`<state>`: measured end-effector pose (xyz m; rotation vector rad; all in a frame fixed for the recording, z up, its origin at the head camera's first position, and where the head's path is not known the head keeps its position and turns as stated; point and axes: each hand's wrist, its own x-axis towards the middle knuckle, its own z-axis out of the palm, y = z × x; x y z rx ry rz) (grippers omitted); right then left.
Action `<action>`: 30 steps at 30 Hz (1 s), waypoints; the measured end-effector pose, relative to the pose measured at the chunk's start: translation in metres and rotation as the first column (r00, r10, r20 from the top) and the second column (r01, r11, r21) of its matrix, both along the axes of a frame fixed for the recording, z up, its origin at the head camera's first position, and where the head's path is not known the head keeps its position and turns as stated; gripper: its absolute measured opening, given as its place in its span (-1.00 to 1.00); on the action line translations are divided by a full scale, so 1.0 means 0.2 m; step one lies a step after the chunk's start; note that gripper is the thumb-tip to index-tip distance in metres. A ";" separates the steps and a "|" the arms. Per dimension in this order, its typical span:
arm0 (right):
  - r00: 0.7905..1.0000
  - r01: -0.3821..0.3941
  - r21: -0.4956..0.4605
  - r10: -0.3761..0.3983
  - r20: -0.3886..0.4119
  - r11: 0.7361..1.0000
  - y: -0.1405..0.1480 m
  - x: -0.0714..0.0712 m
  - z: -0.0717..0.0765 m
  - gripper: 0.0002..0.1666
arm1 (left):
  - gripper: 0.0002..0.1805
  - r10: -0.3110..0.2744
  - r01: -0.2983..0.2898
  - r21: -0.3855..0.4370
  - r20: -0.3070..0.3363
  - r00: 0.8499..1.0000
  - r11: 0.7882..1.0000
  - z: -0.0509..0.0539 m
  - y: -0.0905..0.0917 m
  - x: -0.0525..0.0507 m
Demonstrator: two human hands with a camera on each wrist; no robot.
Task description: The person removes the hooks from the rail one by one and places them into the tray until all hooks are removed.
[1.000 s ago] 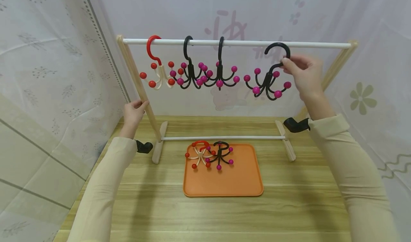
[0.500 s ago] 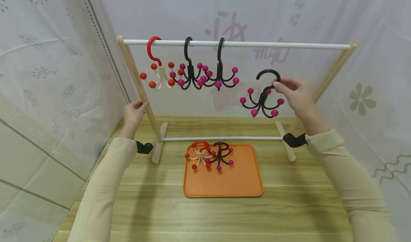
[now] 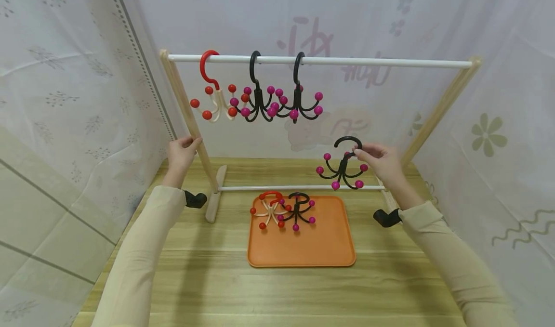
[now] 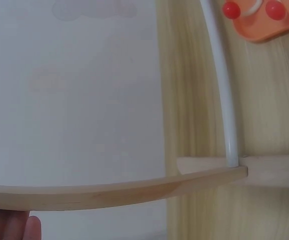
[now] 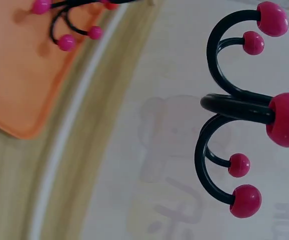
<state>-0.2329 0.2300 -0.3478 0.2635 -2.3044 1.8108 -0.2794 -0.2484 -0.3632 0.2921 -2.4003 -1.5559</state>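
My right hand [image 3: 381,161] pinches the neck of a black hanger [image 3: 343,165] with magenta balls, held in the air above the tray's back right corner. Its curved arms [image 5: 219,107] fill the right of the right wrist view. My left hand [image 3: 181,154] grips the left wooden post [image 3: 186,110] of the rack; in the left wrist view fingertips [image 4: 14,227] touch that post [image 4: 84,197]. From the white top bar [image 3: 390,62] hang a red-hooked hanger [image 3: 219,100] and two black ones [image 3: 258,100] [image 3: 297,98]. A red-and-cream hanger [image 3: 270,211] and a black hanger [image 3: 297,211] lie on the orange tray [image 3: 303,250].
The rack's right post [image 3: 442,110] leans outward at the top, and a lower white bar [image 3: 243,189] runs behind the tray. Wooden feet [image 3: 212,206] stand on the wood-grain table [image 3: 303,293]. Patterned cloth [image 3: 390,19] hangs behind and at both sides.
My right hand has carried the black hanger from near the top bar down and to the left, toward the tray. The left hand has stayed on the post.
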 end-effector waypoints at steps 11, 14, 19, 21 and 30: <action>0.998 -0.036 0.032 0.034 0.052 0.999 -0.04 0.06 -0.21 -0.59 | -0.48 -0.001 0.001 0.004 0.002 1.000 1.000 0.00 0.00 0.00; 0.994 -0.024 0.054 0.018 0.105 0.998 -0.06 0.10 -0.24 -0.60 | -0.46 0.000 0.000 0.011 0.010 1.000 1.000 0.00 0.00 0.00; 0.993 -0.061 0.015 0.059 0.099 0.998 0.00 0.04 -0.52 -0.63 | -0.44 0.001 -0.002 0.010 0.014 1.000 1.000 0.00 0.00 0.00; 0.995 -0.064 0.023 0.062 0.072 0.998 0.07 -0.05 -0.75 -0.64 | -0.45 0.002 -0.002 0.011 0.012 1.000 1.000 0.00 0.00 0.00; 0.999 0.011 -0.016 -0.011 0.049 1.000 0.19 -0.25 -1.30 -0.62 | -0.48 0.012 -0.012 -0.002 0.008 1.000 1.000 0.00 0.00 0.01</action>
